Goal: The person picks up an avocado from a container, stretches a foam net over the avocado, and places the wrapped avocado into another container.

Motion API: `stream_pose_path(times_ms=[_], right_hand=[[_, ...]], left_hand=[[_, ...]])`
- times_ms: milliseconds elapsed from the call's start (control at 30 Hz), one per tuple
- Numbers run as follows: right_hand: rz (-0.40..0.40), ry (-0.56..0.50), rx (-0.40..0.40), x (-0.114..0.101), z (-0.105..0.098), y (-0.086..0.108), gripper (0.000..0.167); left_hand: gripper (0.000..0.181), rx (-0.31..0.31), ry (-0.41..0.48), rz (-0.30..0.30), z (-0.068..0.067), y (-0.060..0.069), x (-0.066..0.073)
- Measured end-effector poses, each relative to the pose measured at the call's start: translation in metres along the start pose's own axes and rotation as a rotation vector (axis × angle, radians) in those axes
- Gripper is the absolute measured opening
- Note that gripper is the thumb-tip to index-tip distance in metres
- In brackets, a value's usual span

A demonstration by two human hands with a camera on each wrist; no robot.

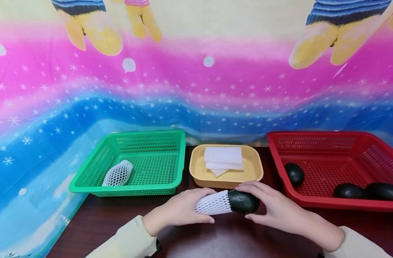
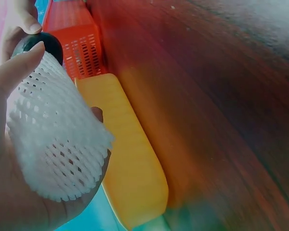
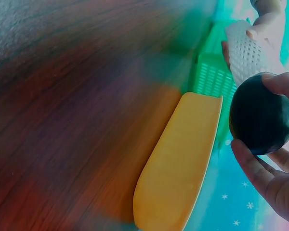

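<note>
Holding a dark oval fruit [image 1: 244,201] partly inside a white foam net [image 1: 213,203], a person's two hands meet above a brown table [image 1: 215,240]. The left hand [image 1: 178,208] has its fingers curled round the net; the right hand [image 1: 278,212] grips the fruit's bare end between thumb and fingers.

Just behind them stands a yellow tray [image 1: 209,182] with folded foam sheets [image 1: 223,157], its front rim partly covered by the right fingers. A green basket [image 1: 157,168] at the left contains a netted item [image 1: 118,174]; a red basket [image 1: 319,172] at the right contains three more dark fruits [image 1: 294,174]. A snowflake-printed cloth [image 1: 196,82] hangs behind.

The red basket is cut off at the picture's edge, and the green basket's rim hides the netted item's underside. How far the fruit reaches inside the net is hard to tell.

The left wrist view shows the net's scalloped loose edge; the right wrist view shows the fruit's rounded end. Both show only the tray's outside, without the sheets.
</note>
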State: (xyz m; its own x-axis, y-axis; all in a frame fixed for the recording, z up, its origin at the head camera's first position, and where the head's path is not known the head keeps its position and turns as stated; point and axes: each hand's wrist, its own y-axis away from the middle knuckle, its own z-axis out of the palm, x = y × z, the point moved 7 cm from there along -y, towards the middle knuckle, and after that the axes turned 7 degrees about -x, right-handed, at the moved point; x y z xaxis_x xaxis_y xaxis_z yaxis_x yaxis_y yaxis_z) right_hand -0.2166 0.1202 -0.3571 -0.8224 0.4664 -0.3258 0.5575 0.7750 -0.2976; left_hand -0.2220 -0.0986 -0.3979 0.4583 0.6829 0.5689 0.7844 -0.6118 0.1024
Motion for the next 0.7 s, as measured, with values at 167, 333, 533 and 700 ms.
stream_pose_path(times_ms=[167, 333, 533, 700], right_hand=[[-0.015, -0.002, 0.021, -0.001, 0.000, -0.003, 0.078], [-0.010, -0.020, 0.044, -0.002, -0.001, -0.005, 0.079], [0.006, -0.097, 0.046, -0.002, -0.001, -0.006, 0.075], [0.013, -0.146, 0.058, -0.003, 0.000, -0.008, 0.073]], left_hand=[[0.061, 0.031, 0.019, -0.008, -0.006, -0.002, 0.004], [0.056, 0.099, 0.027, -0.003, -0.011, -0.002, 0.006], [0.051, 0.139, 0.047, 0.022, -0.013, -0.004, 0.012], [0.050, 0.190, 0.052, 0.051, -0.018, -0.004, 0.018]])
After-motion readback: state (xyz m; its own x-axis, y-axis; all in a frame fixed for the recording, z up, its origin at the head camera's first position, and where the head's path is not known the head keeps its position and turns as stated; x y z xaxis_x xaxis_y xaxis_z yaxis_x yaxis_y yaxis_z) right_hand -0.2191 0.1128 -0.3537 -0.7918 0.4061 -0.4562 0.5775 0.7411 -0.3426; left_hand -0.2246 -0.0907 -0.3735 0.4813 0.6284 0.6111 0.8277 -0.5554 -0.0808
